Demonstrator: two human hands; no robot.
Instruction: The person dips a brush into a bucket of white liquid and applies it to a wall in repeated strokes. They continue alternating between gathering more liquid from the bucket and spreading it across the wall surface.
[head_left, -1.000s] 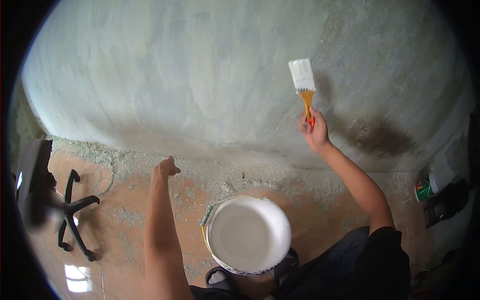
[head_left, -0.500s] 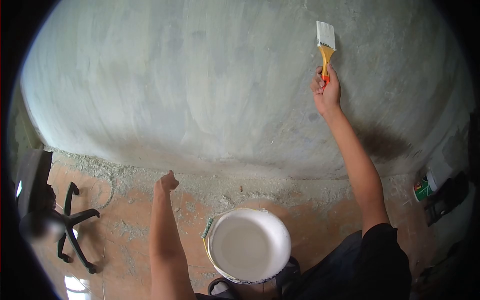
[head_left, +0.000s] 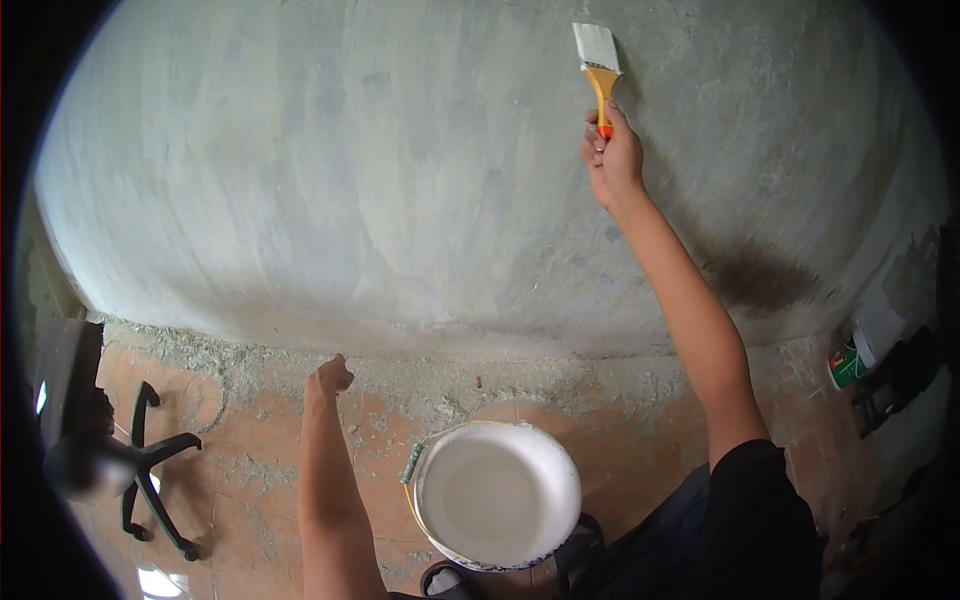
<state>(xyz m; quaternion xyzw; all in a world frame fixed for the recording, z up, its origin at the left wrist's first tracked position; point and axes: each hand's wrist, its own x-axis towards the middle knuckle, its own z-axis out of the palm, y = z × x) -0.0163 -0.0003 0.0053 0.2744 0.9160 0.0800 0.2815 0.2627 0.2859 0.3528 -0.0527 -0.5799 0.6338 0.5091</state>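
Observation:
My right hand grips the yellow handle of a paintbrush, whose white-coated bristles point up against the grey-green wall. The handle's red end shows between my fingers. My left hand is closed low in front of the wall's foot, and whatever its fingers hold, if anything, is too small to make out. Between my arms stands a white bucket with pale liquid inside and a wire handle at its left side.
A black wheeled chair base stands at the left. Scrapings lie on the tiled floor along the wall. At the right are a green and white can and a dark object. My feet are beside the bucket.
My right hand has moved left and slightly up along the wall with the brush. My left hand sits slightly lower in view and stays closed.

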